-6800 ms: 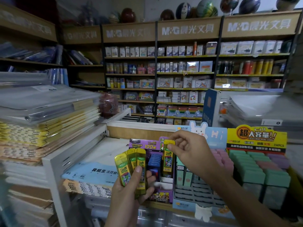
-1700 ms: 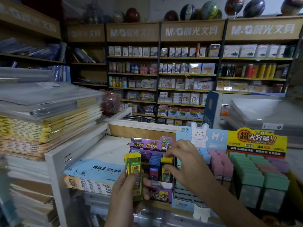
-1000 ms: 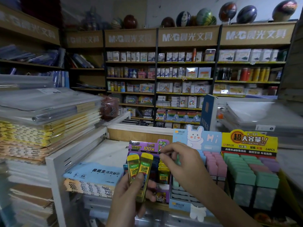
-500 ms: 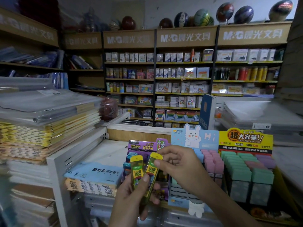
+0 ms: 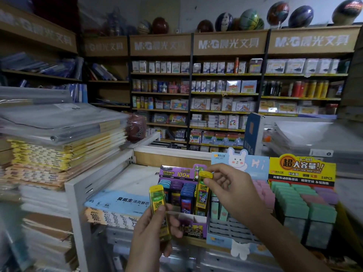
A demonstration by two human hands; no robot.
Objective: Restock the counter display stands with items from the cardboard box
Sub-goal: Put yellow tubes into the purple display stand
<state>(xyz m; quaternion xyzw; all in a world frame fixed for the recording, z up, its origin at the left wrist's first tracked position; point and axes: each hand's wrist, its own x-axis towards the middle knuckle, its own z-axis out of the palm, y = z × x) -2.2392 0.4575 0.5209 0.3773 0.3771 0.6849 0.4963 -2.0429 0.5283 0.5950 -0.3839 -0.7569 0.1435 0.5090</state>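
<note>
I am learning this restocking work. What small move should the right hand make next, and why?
Probably lower the yellow case into the right column of the purple stand: the right hand pinches its top just above that column, beside the blue cases.

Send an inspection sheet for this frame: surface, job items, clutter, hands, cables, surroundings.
Surface: white counter, partly covered by paper packs.
Job's things: purple display stand holding blue and purple cases; lower yellow case; upper yellow case at the stand's right column; cardboard box not seen.
Clutter: blue paper pack, notebook stacks, bunny stand, pastel-box stand.
Hands: left hand grips lower yellow case; right hand pinches top of upper yellow case.
Cables: nothing seen.
Surroundings: stationery shelves, balls on top.
</note>
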